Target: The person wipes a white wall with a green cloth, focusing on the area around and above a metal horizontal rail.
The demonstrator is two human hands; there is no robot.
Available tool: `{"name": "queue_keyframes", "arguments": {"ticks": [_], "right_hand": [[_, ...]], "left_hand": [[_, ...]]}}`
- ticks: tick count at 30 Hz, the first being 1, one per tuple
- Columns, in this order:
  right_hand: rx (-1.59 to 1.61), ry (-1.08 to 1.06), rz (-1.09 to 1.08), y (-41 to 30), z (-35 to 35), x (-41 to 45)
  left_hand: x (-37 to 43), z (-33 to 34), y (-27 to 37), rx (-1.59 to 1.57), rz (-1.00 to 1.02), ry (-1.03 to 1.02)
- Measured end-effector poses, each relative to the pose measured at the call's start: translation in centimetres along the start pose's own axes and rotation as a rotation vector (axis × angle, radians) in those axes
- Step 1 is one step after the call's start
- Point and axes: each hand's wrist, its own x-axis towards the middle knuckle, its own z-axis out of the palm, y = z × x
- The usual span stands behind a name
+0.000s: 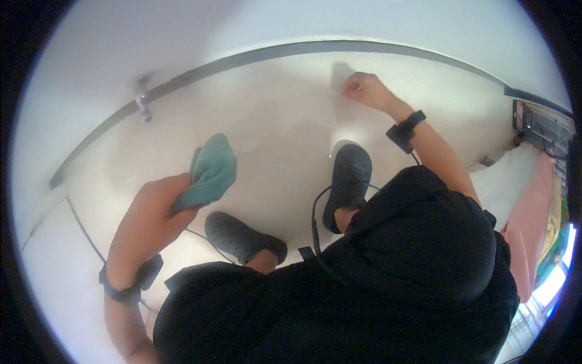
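My left hand (152,214) grips a folded teal cloth (211,170) between thumb and fingers, held up above the pale floor (273,113). The cloth's lower end is hidden inside the hand. Farther off to the right, my right hand (366,91) hangs over the floor near the wall's base, its fingers curled in. I make out nothing held in it, though the fingertips are blurred. A dark strap with a small box (404,129) sits on the right wrist, and a similar one (136,280) on the left.
A white wall (291,20) with a grey baseboard (254,54) curves across the far side. A shiny metal fixture (143,98) juts out at left. My dark clogs (350,173) stand on the floor, with a black cable (314,218) nearby. Pink fabric (529,227) hangs at right, below a metal rack (541,125).
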Motion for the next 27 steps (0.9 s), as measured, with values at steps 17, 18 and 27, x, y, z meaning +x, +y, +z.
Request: {"name": "queue_keyframes", "arguments": {"ticks": [17,18,27], "right_hand": [[-0.467,-0.332,1.227,21.8,-8.2,-24.7],[-0.634,-0.404,1.129,23.2,-7.3,-27.5],[-0.534,-0.369,1.364,19.7,-6.5,-29.8]], "left_hand": [[-0.4,1.9,-3.7,-0.134,-0.129,0.032],[0.0,1.7,-3.7,-0.153,-0.144,0.023],[0.5,0.2,-2.9,0.04,-0.148,-0.23]]}}
